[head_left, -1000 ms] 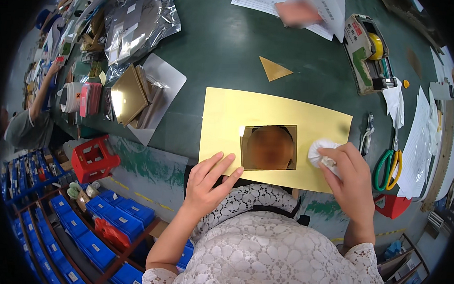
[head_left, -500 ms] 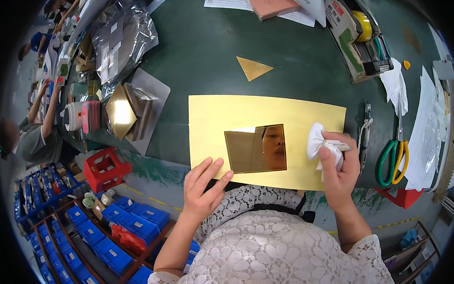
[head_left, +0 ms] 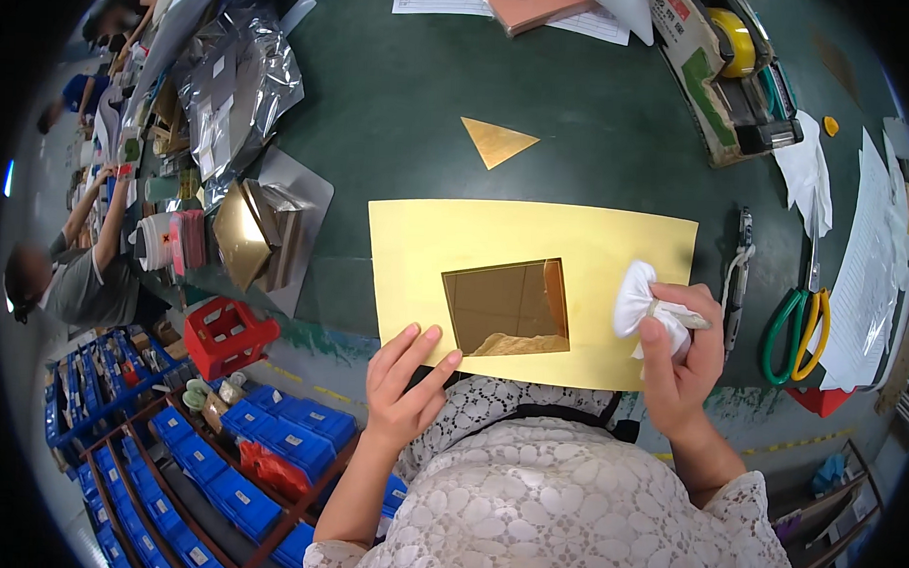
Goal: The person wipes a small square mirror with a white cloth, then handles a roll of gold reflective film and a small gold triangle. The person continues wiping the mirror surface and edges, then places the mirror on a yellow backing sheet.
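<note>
A pale yellow sheet (head_left: 416, 243) lies flat at the near edge of the green worktable. On it rests a four-sided gold-tinted mirror plate (head_left: 494, 303), reflecting what is above it. My left hand (head_left: 399, 387) lies with spread fingers on the sheet's near edge, its fingertips beside the plate's lower left corner. In my right hand (head_left: 684, 357) is a bunched white cloth (head_left: 634, 300), pinched between thumb and fingers over the right part of the sheet, apart from the plate. Beyond the sheet lies a gold triangular piece (head_left: 497, 142).
Gold plates (head_left: 244, 242) are stacked at left beside clear plastic wrapping (head_left: 236, 96). On the right are a cutter knife (head_left: 740, 279), scissors (head_left: 796, 331) with green and yellow handles, and a tape dispenser (head_left: 746, 104). A red stool (head_left: 227, 338) stands below; co-workers are at far left.
The whole view has shifted slightly, and the reflection in the mirror plate differs. Both hands keep about the same places on the sheet, the right one still gripping the cloth.
</note>
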A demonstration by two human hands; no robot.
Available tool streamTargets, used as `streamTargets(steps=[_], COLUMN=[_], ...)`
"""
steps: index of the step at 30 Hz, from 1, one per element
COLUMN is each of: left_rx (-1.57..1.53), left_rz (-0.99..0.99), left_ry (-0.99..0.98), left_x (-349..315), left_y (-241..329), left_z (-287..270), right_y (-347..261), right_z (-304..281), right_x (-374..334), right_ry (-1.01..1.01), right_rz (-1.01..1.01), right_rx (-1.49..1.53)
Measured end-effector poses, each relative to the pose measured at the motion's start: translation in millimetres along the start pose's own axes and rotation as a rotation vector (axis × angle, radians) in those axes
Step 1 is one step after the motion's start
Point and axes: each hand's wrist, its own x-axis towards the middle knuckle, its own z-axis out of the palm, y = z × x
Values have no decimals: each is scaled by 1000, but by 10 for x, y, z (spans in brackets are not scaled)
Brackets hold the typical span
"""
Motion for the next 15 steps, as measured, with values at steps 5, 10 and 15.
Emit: streamTargets(steps=[5,10,15], left_rx=[-18,-46,-108], left_rz=[-3,-4,-5], left_ry=[9,24,58], left_x=[17,44,70], left_y=[9,4,-10], left_z=[-8,10,34], right_y=[17,-7,10], right_z=[12,44,81], right_x=[-25,-21,-29], right_ry=[6,25,48], right_rz=[3,1,22], right_rx=[5,-45,-45])
